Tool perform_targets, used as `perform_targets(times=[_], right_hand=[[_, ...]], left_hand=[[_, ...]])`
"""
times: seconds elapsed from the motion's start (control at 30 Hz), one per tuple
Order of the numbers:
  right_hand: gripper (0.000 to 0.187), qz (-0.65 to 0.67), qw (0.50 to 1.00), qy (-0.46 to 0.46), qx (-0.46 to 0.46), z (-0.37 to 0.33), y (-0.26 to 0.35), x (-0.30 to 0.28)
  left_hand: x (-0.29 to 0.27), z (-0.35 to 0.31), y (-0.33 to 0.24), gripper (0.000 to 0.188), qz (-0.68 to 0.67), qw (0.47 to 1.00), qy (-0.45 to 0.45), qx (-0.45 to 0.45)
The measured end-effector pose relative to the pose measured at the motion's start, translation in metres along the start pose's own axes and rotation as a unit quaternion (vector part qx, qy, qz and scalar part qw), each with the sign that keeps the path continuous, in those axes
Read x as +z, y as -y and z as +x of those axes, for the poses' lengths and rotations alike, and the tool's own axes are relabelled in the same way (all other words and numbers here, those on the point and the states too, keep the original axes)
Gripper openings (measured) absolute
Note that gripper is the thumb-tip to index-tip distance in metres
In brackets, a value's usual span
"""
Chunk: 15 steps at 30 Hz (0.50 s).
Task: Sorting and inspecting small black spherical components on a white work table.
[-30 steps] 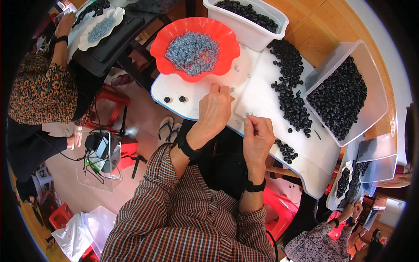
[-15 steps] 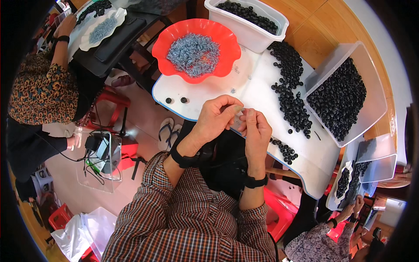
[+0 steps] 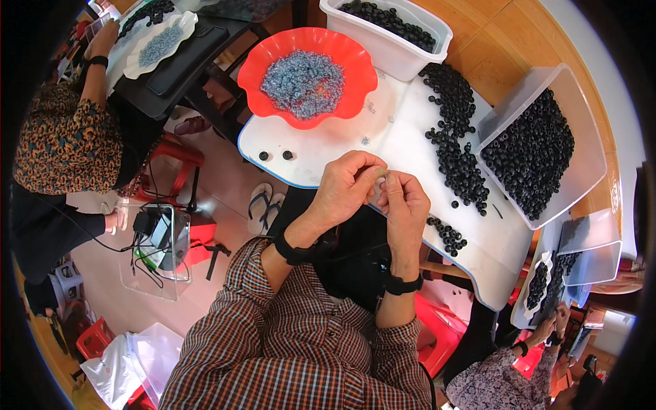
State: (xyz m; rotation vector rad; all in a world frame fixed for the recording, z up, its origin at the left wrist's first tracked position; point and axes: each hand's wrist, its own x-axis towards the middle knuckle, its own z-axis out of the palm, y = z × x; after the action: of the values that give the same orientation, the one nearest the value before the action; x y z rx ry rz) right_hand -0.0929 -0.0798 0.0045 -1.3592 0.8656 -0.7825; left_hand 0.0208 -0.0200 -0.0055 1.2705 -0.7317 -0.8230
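Observation:
My left hand [image 3: 347, 186] and my right hand [image 3: 404, 200] meet over the near edge of the white table [image 3: 328, 147]. Thumb and forefinger of each are pinched together, tips touching. Whatever sits between them is hidden or too small to name. Just beyond is a red scalloped bowl [image 3: 355, 58] with small clear grey-blue pieces [image 3: 304, 82] heaped in it. Two black ring-like parts [image 3: 275, 156] stand apart on the table to the left. To the right lie a long pile of black parts [image 3: 454, 123] and a smaller cluster [image 3: 449, 237] close to my right hand.
A white tub [image 3: 389, 37] of black parts stands at the back. A clear bin [image 3: 547, 137] tilts on its side at the right, spilling toward the table. Other people work at a dark table [image 3: 184, 61] on the left and at the lower right. Sandals [image 3: 265, 205] lie on the floor.
Both hands have shifted slightly to the right, still pinched together at the fingertips. The parts on the table have not moved visibly.

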Motion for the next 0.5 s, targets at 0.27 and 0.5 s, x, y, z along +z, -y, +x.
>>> perform_targets(times=[0.27,0.5], right_hand=[[0.013,-0.044,0.997,-0.016,-0.059,0.001,-0.008,0.000],[0.007,-0.108,0.985,-0.047,-0.123,0.005,-0.016,-0.003]], left_hand=[[0.008,0.002,0.005,0.017,0.111,0.992,-0.047,0.037],[0.006,0.002,-0.006,0.023,0.104,0.993,-0.007,-0.047]])
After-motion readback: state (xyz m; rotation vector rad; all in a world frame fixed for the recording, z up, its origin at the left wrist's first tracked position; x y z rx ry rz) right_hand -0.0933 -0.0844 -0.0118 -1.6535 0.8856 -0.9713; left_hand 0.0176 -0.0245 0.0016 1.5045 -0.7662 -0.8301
